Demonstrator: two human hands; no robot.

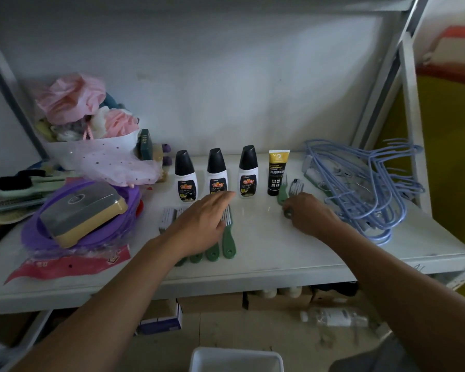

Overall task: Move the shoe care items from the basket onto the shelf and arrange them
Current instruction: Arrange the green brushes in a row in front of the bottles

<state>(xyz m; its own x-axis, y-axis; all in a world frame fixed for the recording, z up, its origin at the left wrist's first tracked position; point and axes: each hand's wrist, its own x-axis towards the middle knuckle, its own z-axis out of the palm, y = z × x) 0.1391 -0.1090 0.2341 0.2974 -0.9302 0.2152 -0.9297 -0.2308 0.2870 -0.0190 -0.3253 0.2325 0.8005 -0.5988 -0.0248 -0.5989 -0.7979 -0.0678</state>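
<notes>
Three white shoe-polish bottles with black caps (217, 173) stand in a row on the white shelf (266, 253), with a black and yellow tube (277, 173) upright to their right. Several green-handled brushes (228, 242) lie side by side in front of the bottles. My left hand (202, 224) rests flat over these brushes, fingers spread, holding nothing. My right hand (309, 213) grips the handles of two more green brushes (289, 189) lying beside the tube. The white basket (236, 359) sits on the floor below, only its rim showing.
A pile of blue wire hangers (365, 189) fills the shelf's right side. On the left lie purple lids with a tan-edged box (83, 216), a pink-wrapped bundle (91, 135) and long brushes (19, 191). Cardboard boxes (212, 302) sit under the shelf.
</notes>
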